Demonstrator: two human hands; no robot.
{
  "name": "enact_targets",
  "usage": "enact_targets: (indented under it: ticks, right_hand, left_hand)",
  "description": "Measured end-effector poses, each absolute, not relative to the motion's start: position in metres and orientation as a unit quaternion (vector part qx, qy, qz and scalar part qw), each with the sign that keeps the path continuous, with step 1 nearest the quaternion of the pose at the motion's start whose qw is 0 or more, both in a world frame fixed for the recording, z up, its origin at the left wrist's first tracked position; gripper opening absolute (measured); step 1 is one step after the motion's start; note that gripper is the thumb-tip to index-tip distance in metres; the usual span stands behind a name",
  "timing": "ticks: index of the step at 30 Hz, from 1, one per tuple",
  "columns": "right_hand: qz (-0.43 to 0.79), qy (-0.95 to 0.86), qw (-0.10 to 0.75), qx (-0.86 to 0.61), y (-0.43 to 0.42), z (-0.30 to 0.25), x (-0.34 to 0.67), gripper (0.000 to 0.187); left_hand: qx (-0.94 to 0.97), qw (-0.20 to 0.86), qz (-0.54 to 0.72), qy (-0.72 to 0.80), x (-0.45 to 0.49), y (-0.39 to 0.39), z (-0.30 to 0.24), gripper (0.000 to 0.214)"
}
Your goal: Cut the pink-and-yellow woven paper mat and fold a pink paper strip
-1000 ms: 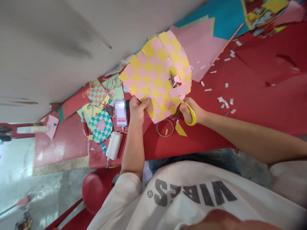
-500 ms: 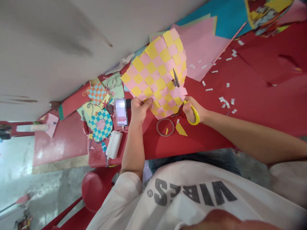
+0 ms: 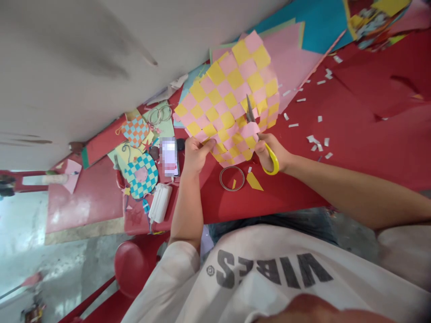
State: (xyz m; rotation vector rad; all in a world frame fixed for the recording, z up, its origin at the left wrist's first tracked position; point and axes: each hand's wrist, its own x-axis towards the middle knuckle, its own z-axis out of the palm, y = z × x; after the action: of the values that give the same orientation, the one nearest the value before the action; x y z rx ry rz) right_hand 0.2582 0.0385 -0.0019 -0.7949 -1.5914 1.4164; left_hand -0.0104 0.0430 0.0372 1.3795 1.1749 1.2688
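My left hand grips the lower edge of a woven paper mat of pink and yellow checks. My right hand is shut on yellow-handled scissors. Their steel blades stand upright among the mat's strips at its right side, beside a loose pink strip. The lower blade is hidden by the paper.
The red tabletop is scattered with white paper scraps. A tape ring and yellow triangle lie near my hands. Pink and teal sheets, a blurred phone, and smaller woven pieces also lie there.
The woven mat has shifted up and to the right, turning slightly. The scissors and my right hand have moved slightly up, and the blades now stand more upright.
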Motion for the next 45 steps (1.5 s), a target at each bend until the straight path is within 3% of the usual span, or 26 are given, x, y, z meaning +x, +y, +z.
enact_targets:
  ticks: [11,18,30,45]
  right_hand:
    - [0.516,-0.655,0.440,-0.333,0.037,0.006,0.255,0.067]
    - [0.579,-0.615,0.417,-0.337,0.035,0.003,0.255,0.066]
    - [0.593,-0.616,0.386,-0.347,0.035,0.008,0.256,0.067]
    - [0.669,-0.567,0.363,-0.316,0.036,0.005,0.257,0.095]
  left_hand:
    - [0.562,0.443,0.508,0.479,-0.011,0.043,0.038,0.021]
    - [0.556,0.435,0.522,0.479,-0.012,0.044,0.036,0.018]
    - [0.494,0.408,0.596,0.484,-0.022,0.054,0.026,0.034]
    - [0.531,0.371,0.563,0.514,-0.025,0.056,0.023,0.054]
